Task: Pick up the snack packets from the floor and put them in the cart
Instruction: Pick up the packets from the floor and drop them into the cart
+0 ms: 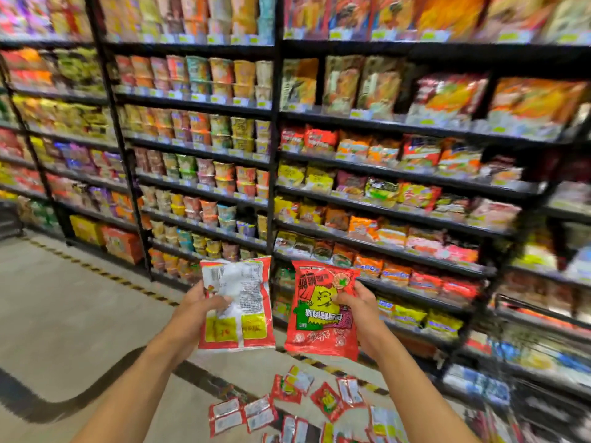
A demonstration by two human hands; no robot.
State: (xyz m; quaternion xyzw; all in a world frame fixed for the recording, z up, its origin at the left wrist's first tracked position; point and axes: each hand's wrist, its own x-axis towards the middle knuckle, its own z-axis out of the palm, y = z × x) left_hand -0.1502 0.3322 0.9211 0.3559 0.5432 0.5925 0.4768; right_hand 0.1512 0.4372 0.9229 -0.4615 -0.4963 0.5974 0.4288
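Two packets were up, held side by side in front of the shelves (pixel 275 139)! The left hand (pixel 195 310) pinched a white-backed packet (pixel 236 302), thumb pressed across its printed side. The right hand (pixel 358 310) gripped a red packet (pixel 323 311) by its edge, front side out. The hands were apart, with the two packets nearly touching between them. Lower down, at the foot of the shelves, a scatter of packets (pixel 287 407) lay on the floor (pixel 80 298), not yet gathered. The cart? I could not make it out for certain in the blur. Early going, I judged: two lifted, none delivered, and most of the job left.
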